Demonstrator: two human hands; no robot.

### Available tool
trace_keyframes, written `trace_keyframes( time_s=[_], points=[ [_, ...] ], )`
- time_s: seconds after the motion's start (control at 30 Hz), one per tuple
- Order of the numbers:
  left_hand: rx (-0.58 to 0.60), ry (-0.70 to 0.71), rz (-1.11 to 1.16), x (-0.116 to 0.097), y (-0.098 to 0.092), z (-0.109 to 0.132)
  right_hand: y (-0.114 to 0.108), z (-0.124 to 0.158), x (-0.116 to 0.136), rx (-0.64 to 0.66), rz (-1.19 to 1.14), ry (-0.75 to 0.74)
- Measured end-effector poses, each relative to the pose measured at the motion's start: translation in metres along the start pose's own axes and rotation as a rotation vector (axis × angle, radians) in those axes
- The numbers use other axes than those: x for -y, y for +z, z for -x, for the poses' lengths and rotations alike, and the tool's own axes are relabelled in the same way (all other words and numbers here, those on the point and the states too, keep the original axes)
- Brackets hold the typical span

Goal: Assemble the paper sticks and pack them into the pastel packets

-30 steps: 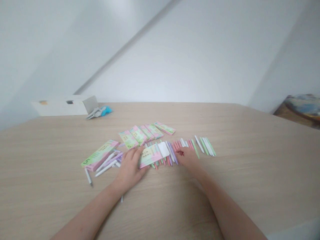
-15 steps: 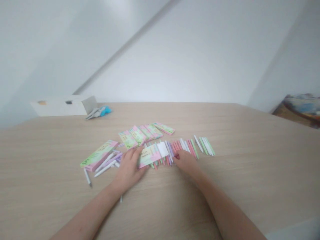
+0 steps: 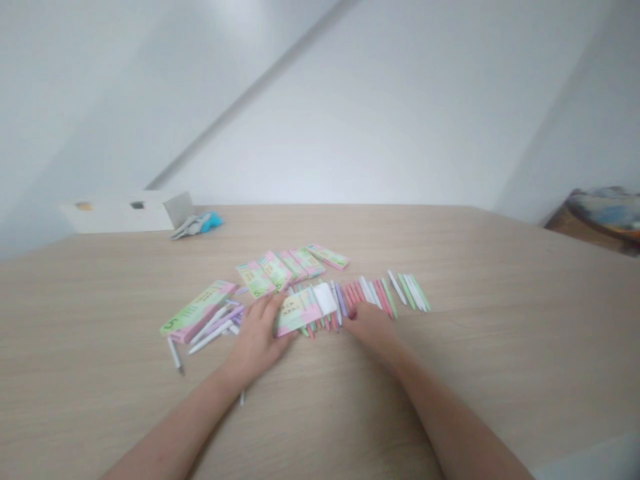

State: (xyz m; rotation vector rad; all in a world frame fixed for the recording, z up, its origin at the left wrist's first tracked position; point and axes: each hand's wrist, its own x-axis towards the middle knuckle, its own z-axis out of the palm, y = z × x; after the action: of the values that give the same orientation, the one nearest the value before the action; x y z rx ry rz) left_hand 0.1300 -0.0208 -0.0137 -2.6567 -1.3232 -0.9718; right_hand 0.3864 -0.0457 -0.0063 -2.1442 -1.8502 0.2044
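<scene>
My left hand (image 3: 257, 337) is closed on the left end of a flat pink-and-green pen box (image 3: 300, 311), whose white end flap stands open to the right. The box lies over part of a row of pens; tips of green, red and purple ones poke out beneath it. My right hand (image 3: 370, 327) rests at the row's near edge, thumb and fingers pinched together beside a purple pen (image 3: 342, 300). Whether anything is between those fingers is hidden. Right of this hand the row continues with red pens (image 3: 354, 292), white pens and green pens (image 3: 420, 292).
Several similar boxes (image 3: 275, 270) lie fanned behind the row. At left a larger-looking box (image 3: 200, 310) sits beside loose white and purple pens (image 3: 215, 328). A single pen (image 3: 175, 355) lies nearby. Far left are a white carton (image 3: 120, 215) and a grey-and-blue crumpled item (image 3: 197, 225).
My right hand has shifted very slightly toward me and to the left along the pens. The left hand and the box it holds look unmoved.
</scene>
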Motion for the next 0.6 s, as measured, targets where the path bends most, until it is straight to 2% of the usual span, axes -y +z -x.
trace_keyframes(
  time_s=[0.2, 0.3, 0.43, 0.6],
  points=[
    [-0.001, 0.003, 0.049, 0.002, -0.002, -0.001, -0.001, 0.0, 0.001, -0.07, -0.047, -0.009],
    [-0.02, 0.029, 0.095, 0.002, -0.002, -0.001, -0.002, 0.001, 0.004, -0.108, -0.108, -0.101],
    [-0.034, 0.028, 0.126, 0.003, -0.003, -0.001, -0.002, 0.003, 0.008, -0.051, -0.117, -0.225],
    [-0.047, -0.007, 0.134, 0.006, 0.0, -0.001, 0.001, 0.006, 0.01, -0.001, -0.086, -0.217]
  ],
)
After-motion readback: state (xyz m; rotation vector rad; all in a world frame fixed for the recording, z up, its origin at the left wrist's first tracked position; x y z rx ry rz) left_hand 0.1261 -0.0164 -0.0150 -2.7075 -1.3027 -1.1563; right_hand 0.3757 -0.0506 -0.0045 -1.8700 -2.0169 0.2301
